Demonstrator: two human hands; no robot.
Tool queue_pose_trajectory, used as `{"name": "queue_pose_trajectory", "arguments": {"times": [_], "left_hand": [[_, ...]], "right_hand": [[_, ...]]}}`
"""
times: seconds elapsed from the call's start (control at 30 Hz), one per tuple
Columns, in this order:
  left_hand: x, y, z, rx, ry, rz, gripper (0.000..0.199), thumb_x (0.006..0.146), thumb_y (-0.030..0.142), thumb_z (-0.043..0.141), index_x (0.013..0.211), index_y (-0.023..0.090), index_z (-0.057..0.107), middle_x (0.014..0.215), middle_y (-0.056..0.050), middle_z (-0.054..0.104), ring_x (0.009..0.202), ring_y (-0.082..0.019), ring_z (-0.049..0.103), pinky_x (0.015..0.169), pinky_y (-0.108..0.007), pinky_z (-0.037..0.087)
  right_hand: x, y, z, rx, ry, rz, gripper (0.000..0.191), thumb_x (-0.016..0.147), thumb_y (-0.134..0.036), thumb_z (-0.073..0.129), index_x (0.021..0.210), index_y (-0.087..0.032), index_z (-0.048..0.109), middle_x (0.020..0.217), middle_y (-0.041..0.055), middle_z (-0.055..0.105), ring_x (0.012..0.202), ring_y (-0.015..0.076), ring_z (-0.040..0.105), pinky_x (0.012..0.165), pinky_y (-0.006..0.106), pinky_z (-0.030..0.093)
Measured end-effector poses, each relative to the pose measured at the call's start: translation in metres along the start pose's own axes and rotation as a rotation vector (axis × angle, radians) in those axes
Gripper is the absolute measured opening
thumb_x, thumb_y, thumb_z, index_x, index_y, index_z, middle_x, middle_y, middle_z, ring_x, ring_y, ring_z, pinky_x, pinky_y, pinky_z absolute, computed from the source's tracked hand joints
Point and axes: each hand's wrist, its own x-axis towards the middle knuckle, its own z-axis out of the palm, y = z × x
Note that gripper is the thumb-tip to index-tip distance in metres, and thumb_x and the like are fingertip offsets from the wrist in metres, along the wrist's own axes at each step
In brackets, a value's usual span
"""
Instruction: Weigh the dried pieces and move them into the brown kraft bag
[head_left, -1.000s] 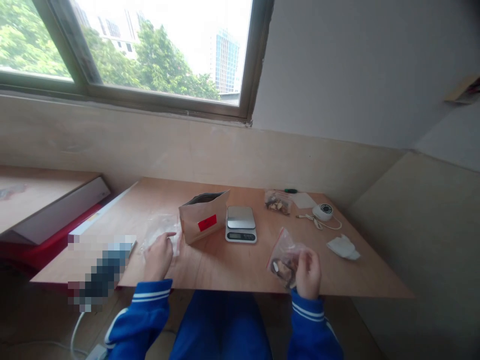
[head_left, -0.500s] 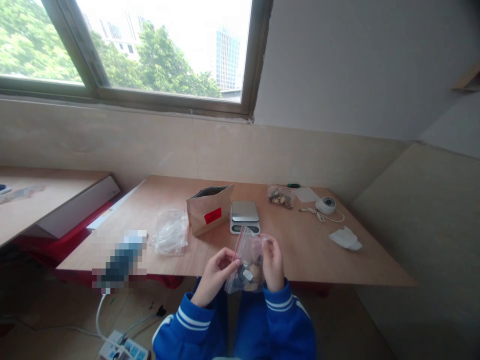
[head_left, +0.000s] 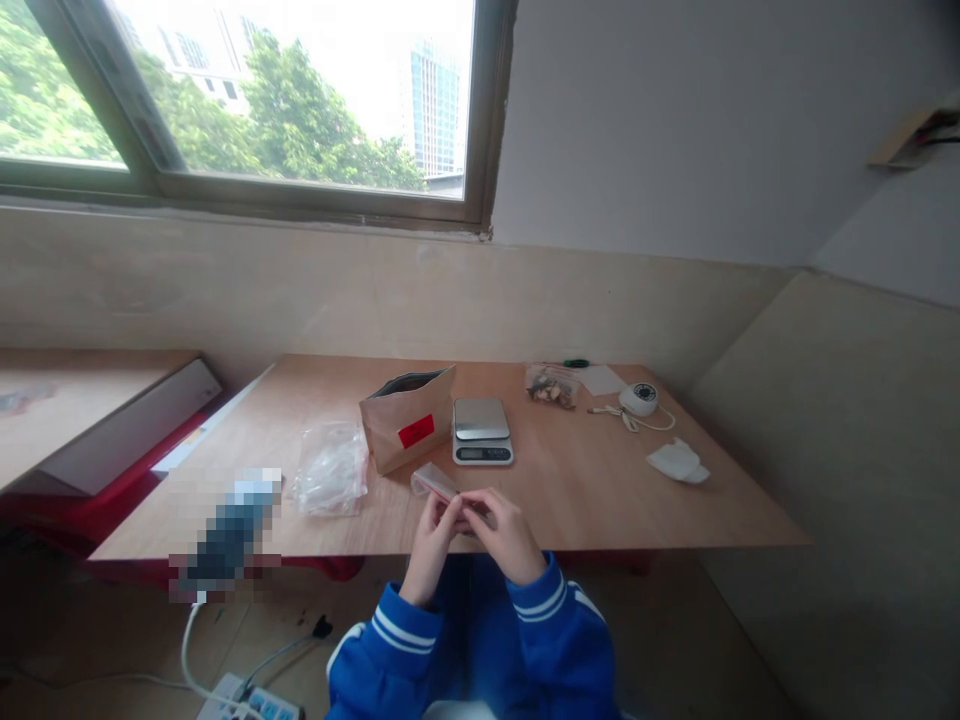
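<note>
Zip bag (head_left: 435, 482) lengthwise up-left, in both hands' (head_left: 469, 525) pinching grip.

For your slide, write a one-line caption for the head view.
Both hands, left and right, pinch a small zip bag before the scale and paper bag.

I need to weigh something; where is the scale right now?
In the head view, the scale sits mid-table, just right of the brown paper bag and beyond both hands.
</note>
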Motion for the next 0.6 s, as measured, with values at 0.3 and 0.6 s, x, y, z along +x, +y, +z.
{"name": "queue_pose_trajectory", "arguments": {"times": [0.3,0.6], "left_hand": [[0.003,0.008,-0.005,0.137,-0.145,0.005,0.040,0.070,0.051,0.068,0.081,0.016,0.050,0.077,0.000,0.060,0.070,-0.014,0.062,0.068,-0.030,0.055],[0.002,0.013,-0.015,0.431,-0.220,0.153,0.031,0.083,0.048,0.054,0.079,0.017,0.051,0.070,0.001,0.058,0.066,-0.013,0.059,0.062,-0.025,0.048]], "right_hand": [[0.003,-0.001,0.000,0.028,0.075,0.009,0.020,0.086,-0.029,0.053,0.088,-0.023,0.072,0.084,0.0058,0.072,0.078,0.0207,0.068,0.072,0.031,0.055],[-0.001,-0.005,0.006,0.129,0.089,0.121,0.023,0.085,-0.032,0.053,0.081,-0.018,0.071,0.078,0.0063,0.071,0.070,0.0186,0.068,0.066,0.028,0.054]]}}
